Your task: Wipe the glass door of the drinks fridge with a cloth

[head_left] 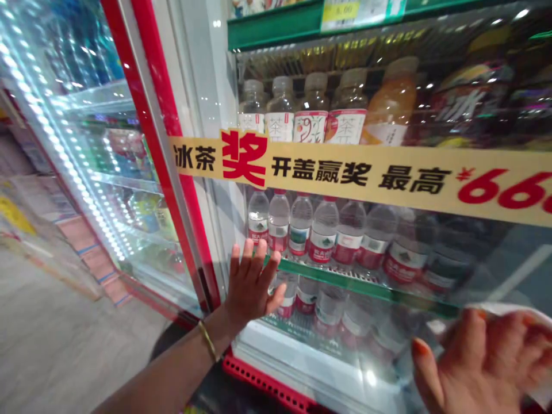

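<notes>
My left hand point(254, 284) is raised with its fingers spread, back towards me, over the glass door of a drinks fridge. It looks flat against the glass, near the row of small water bottles point(323, 233) with red labels. At the lower right, my right hand point(483, 362) is blurred, its fingers apart and nothing seen in them. Behind its fingers shows a pale, rounded shape point(513, 310) that I cannot make out. A yellow strip point(328, 172) with black and red Chinese characters crosses the door above both hands.
Tea bottles point(282, 112) and an orange drink bottle point(390, 103) stand on the upper shelf. Green-edged shelves point(345, 282) carry the bottles. Left is a second lit fridge point(95, 103) with a red frame. Flat stacked packs point(95, 253) lie beside it on the grey floor point(52, 339).
</notes>
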A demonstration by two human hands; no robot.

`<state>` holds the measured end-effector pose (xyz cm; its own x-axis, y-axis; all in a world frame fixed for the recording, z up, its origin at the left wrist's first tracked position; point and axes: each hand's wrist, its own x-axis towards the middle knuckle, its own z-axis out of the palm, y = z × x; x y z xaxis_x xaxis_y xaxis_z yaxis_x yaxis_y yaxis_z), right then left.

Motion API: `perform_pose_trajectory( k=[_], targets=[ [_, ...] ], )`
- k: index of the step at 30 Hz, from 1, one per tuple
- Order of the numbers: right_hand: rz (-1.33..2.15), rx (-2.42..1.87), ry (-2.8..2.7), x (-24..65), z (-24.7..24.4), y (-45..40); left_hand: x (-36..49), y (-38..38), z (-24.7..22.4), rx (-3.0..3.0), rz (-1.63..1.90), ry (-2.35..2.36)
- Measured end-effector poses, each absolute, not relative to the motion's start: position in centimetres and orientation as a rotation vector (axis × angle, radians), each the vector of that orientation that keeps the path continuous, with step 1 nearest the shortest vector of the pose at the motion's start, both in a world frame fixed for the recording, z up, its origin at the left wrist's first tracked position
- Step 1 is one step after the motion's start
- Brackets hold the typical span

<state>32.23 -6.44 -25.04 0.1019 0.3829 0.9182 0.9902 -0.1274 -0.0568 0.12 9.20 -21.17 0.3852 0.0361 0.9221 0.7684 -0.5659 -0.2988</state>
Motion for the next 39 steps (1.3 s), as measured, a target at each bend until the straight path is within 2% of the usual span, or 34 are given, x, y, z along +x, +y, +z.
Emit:
perform_pose_trajectory(
  k=[9,11,15,18,22,25,29,31,36,39],
  targets=[
    [-1.062,-1.626,-1.301,31.7,-18.5,-5.0,0.1,9.8,-21.4,-1.871,-1.250,-0.666],
    [-1.126,-1.560,-1.471,29.6,-20.0,-4.4,-0.1,9.9,-21.2,-1.892,-1.227,-0.675],
    [-1.182,-1.260,-2.046,28.0,-27.4,-5.7,-0.4,10.0,-21.0,-1.940,-1.188,-0.677],
    [-1.156,-1.406,-1.813,31.1,-29.8,-7.0,-0.6,10.2,-21.3,-1.954,-1.191,-0.688],
    [-1.125,-1.501,-1.534,33.7,-24.3,-6.4,-0.4,10.6,-22.8,-1.942,-1.268,-0.774],
    [-1.162,-1.346,-1.664,32.0,-20.6,-5.7,-0.2,10.5,-23.7,-1.906,-1.317,-0.826],
    [-1.240,-1.046,-1.929,31.5,-19.8,-5.9,0.1,9.6,-23.2,-1.912,-1.385,-0.867],
    [-1.240,-1.065,-1.875,32.1,-19.0,-6.1,0.8,8.5,-22.6,-1.945,-1.460,-0.943],
    [-0.980,-1.141,-1.836,31.5,-14.5,-5.4,4.7,3.8,-20.6,-2.014,-1.746,-1.223],
    [-0.891,-1.015,-2.013,31.4,-14.3,-5.8,7.3,0.0,-19.9,-2.053,-1.941,-1.391]
  ],
)
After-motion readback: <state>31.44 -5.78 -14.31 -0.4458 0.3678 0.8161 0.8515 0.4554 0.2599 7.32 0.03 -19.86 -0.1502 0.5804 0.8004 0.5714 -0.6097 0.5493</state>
